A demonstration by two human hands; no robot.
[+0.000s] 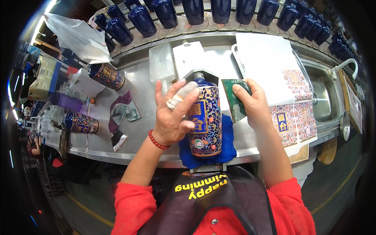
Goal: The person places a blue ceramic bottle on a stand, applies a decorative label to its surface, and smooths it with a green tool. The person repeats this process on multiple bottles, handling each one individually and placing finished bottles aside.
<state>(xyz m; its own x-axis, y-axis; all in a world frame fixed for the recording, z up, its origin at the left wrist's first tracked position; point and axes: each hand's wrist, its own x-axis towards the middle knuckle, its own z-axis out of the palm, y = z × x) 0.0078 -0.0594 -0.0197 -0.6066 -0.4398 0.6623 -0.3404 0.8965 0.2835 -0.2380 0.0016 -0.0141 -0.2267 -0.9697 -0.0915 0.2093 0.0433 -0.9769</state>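
Note:
A dark blue bottle (211, 129) wrapped in a colourful floral pattern lies in front of me on a blue cloth (229, 143), its neck pointing away. My left hand (168, 117) is at the bottle's left side with fingers spread, partly covering its upper left in view. White wrapping (180, 98) covers some of those fingers; I cannot tell whether they touch the bottle. My right hand (252, 102), right of the bottle, pinches a flat dark green scraper-like sheet (234, 105) between thumb and fingers. That sheet is apart from the bottle.
Printed floral sheets (284, 133) and white paper (262, 55) lie at the right, before a sink (323, 94). Purple and green scraps (125, 107) and two patterned bottles, one upper (105, 75) and one lower (81, 122), are at the left. Plain blue bottles (194, 11) line the back.

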